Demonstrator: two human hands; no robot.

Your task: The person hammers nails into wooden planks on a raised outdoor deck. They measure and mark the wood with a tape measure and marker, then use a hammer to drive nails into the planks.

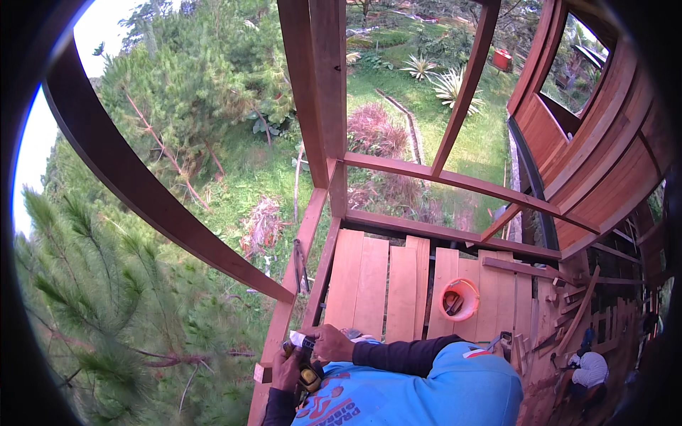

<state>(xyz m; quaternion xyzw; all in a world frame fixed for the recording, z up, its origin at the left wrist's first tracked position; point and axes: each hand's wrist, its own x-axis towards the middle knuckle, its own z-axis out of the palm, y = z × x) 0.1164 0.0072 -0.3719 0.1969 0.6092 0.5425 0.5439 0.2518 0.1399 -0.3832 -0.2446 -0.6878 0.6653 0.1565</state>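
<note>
At the lower middle, beside the timber rail (272, 341), my two hands are close together in front of the blue shirt (415, 388). My left hand (286, 370) has its fingers closed around a small rounded brownish item (289, 349), partly hidden by the fingers. My right hand (333, 343) pinches a small dark item with a white end (299, 338), just above and right of my left hand. A yellow and black tape measure (310, 377) sits right beside my left hand; what holds it cannot be told.
Loose boards (373, 277) with gaps form the floor. An orange bucket (459, 300) with items inside stands on them. Pliers-like tool (300, 266) hangs at the rail. Timber posts (327, 96) frame the open edge above a grassy slope. A person (589, 370) crouches lower right near timber offcuts.
</note>
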